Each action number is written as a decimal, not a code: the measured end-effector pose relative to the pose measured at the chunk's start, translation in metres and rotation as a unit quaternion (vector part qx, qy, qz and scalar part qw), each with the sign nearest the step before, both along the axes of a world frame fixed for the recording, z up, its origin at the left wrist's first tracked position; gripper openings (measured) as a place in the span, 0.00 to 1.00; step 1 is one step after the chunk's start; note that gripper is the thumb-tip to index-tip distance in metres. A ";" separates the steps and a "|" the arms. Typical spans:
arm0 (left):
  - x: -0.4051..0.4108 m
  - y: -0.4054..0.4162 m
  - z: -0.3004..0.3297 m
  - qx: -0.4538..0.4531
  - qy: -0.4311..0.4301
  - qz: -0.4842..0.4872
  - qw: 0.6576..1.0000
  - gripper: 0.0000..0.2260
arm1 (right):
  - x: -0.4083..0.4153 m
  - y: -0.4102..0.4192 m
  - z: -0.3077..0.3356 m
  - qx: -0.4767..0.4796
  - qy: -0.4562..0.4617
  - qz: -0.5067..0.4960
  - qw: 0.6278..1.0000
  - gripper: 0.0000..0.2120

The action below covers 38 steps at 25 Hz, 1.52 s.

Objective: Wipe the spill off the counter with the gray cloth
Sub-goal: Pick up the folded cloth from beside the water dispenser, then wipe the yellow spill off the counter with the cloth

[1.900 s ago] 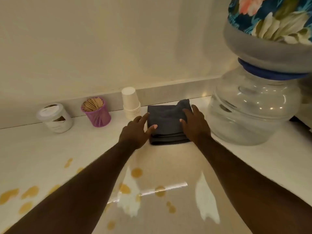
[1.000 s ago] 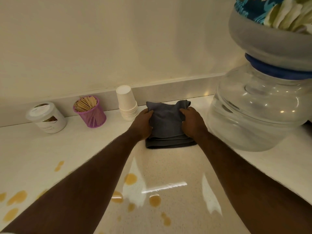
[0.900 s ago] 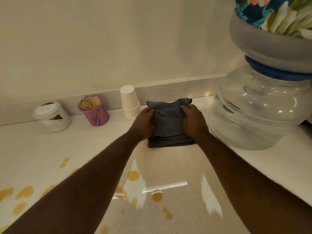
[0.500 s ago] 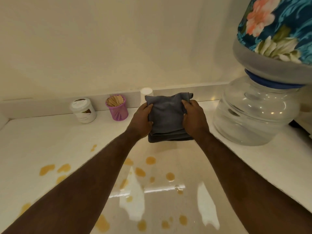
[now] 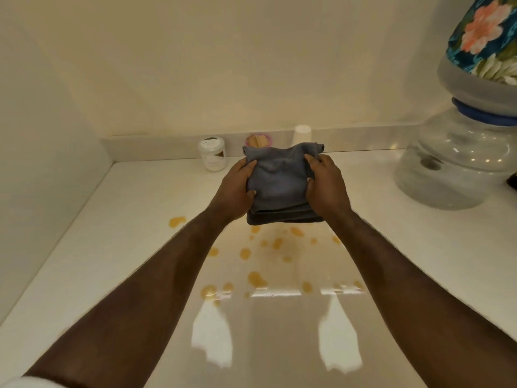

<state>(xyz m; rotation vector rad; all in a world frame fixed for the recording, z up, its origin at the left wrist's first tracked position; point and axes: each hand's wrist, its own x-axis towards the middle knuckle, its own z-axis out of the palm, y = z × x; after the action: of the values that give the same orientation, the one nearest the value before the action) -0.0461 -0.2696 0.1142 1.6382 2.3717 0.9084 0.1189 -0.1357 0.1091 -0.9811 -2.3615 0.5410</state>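
Note:
The folded gray cloth [image 5: 279,182] is lifted off the white counter [image 5: 117,219], held between both hands. My left hand [image 5: 237,189] grips its left edge and my right hand [image 5: 326,189] grips its right edge. The spill [image 5: 256,278] is a scatter of several orange-yellow drops on the counter, just below and in front of the cloth, with one larger drop [image 5: 176,221] off to the left.
A big clear water jug [image 5: 453,166] with a flowered cover stands at the right. Along the back wall sit a white tub [image 5: 212,154], a pink holder of wooden sticks [image 5: 258,140] and a stack of paper cups [image 5: 302,133]. A side wall closes off the left.
Both hands closed on the cloth's sides and lifted it off the counter, bringing it nearer and over the spill. The camera view swung left and back.

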 end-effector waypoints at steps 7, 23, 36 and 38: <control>-0.024 -0.133 -0.011 0.028 -0.019 0.003 0.999 0.28 | -0.027 -0.120 -0.016 -0.030 0.028 0.031 0.999 0.17; -0.038 -0.272 -0.100 -0.053 -0.153 0.092 0.983 0.31 | -0.049 -0.241 -0.099 -0.081 -0.097 0.094 0.988 0.23; -0.042 -0.295 -0.155 -0.004 -0.056 0.167 0.984 0.14 | -0.064 -0.270 -0.131 0.062 -0.213 0.127 0.967 0.30; -0.053 -0.304 -0.157 -0.006 -0.021 0.195 0.980 0.14 | -0.078 -0.275 -0.144 0.056 -0.246 0.155 0.955 0.37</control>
<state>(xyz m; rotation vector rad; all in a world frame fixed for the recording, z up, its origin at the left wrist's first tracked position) -0.0989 -0.5731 -0.0433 1.1508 2.7137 0.9680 0.0412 -0.4105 -0.0352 -0.7606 -2.9844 0.2902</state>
